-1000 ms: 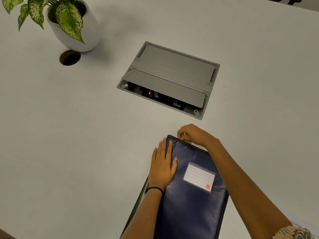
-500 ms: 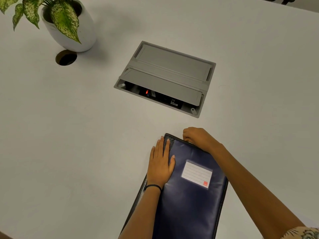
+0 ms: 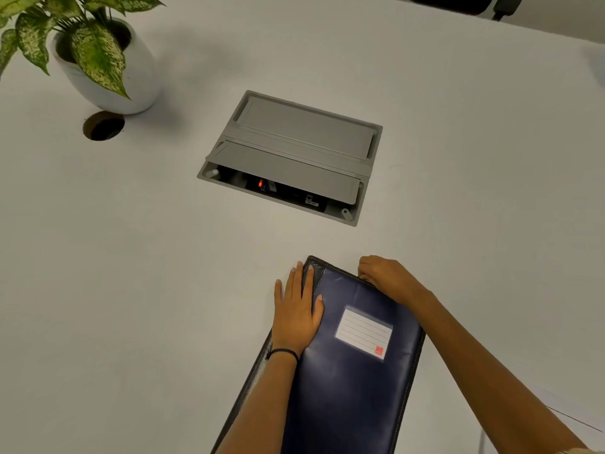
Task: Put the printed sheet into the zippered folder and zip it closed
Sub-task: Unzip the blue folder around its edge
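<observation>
White tabletop (image 3: 131, 290) carries a dark navy, leather-look zippered folder (image 3: 347, 388) lying flat at the near middle; no printed sheet shows, so it is presumably inside. The left hand (image 3: 296, 314) presses flat, fingers straight and together, on the folder's left zip edge, while the right hand (image 3: 386, 278) curls its fingers tight on the far edge, seemingly pinching a hidden zip pull. Soft, light and slick, the cover likely needs that hold-down while the pull is drawn; its clear label pocket (image 3: 363, 332) holds a ruled white card with a red mark, nothing legible.

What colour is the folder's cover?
The folder is dark navy blue with black edging; the head view shows it.
</observation>
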A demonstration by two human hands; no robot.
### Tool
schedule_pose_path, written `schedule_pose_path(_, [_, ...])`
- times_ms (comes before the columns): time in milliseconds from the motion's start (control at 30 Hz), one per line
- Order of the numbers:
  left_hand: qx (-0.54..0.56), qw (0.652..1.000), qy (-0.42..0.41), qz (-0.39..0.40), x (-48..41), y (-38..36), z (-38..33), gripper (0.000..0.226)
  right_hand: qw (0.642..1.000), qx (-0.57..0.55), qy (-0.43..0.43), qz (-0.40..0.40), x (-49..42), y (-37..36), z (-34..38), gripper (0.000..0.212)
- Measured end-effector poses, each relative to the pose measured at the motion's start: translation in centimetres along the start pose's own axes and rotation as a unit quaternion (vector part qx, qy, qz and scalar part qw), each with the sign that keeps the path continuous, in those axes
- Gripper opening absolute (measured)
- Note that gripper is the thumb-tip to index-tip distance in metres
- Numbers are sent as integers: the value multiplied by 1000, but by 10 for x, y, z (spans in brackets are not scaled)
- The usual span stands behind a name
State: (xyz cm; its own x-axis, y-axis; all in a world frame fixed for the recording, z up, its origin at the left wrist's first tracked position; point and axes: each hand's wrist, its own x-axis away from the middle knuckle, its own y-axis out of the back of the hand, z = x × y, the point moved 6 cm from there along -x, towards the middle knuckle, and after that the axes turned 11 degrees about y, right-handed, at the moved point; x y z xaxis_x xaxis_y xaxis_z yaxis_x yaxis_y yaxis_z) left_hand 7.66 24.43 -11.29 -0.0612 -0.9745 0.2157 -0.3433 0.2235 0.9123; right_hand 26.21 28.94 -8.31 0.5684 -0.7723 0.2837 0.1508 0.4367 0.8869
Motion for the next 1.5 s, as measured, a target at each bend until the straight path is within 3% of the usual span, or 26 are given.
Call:
schedule_pose_path(100, [18, 996, -88, 0, -13, 8, -23, 54, 1000, 7, 9, 11, -3, -4, 0, 12])
schedule_pose_path(200, [57, 981, -171, 70, -38, 14, -47, 41, 999, 0, 21, 27, -6, -5, 3, 14])
schedule_pose_path(433, [91, 954, -155, 241, -75, 21, -61, 36, 998, 23, 52, 31, -12, -8, 9, 18])
schedule_pose_path(867, [88, 962, -127, 227, -73, 21, -50, 28, 1000, 3, 11, 15, 10, -9, -14, 16])
schedule_pose_path(1133, [83, 969, -112, 203, -79, 32, -40, 30, 994, -42, -101, -30, 101, -20, -54, 21])
schedule_pose_path(1500, [64, 951, -173, 250, -47, -5, -131, 32, 992, 34, -110, -61, 100, -10, -43, 25])
